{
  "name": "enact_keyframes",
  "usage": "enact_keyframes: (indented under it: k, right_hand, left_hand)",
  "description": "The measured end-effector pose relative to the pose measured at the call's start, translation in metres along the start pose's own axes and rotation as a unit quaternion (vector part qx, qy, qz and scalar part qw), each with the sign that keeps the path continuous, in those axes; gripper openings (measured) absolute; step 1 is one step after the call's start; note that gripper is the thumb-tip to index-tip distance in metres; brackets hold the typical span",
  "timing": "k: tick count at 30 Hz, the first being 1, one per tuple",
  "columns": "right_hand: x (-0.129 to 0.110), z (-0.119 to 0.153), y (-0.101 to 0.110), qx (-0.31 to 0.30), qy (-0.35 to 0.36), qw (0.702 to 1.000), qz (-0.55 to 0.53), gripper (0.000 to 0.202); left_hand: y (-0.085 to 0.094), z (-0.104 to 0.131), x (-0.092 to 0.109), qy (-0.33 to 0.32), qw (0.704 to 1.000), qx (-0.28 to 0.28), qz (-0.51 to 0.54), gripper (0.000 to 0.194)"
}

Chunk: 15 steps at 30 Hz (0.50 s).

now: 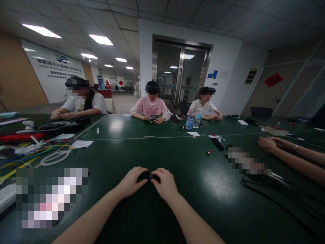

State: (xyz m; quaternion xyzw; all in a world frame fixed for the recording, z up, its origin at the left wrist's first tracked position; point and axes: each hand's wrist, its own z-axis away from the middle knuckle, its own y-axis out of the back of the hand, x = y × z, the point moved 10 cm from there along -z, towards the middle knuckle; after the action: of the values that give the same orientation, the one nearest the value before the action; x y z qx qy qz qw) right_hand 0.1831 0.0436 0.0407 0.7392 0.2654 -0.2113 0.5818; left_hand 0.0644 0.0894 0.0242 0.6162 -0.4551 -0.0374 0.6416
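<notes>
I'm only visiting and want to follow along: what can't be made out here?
All in the head view:
- Small black object: its ends, covered by the left hand and right hand.
- Long item, lower left: pixelated.
- Seated people: faces pixelated.
- Forearms at right: their owner, cut off by the edge.

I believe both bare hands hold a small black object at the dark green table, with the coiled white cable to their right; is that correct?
The side is wrong: the head view shows the white cable to their left. The left hand and right hand hold the black object at the table.
</notes>
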Motion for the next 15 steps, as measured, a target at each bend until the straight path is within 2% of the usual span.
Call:
enact_keyframes:
  k: [15]
  right_hand:
    - [0.0058,0.0029,0.0008,-0.003,-0.028,0.999,-0.042,0.026]
  left_hand:
    - [-0.0007,0.0014,-0.0028,0.008,1.0,-0.006,0.01,0.039]
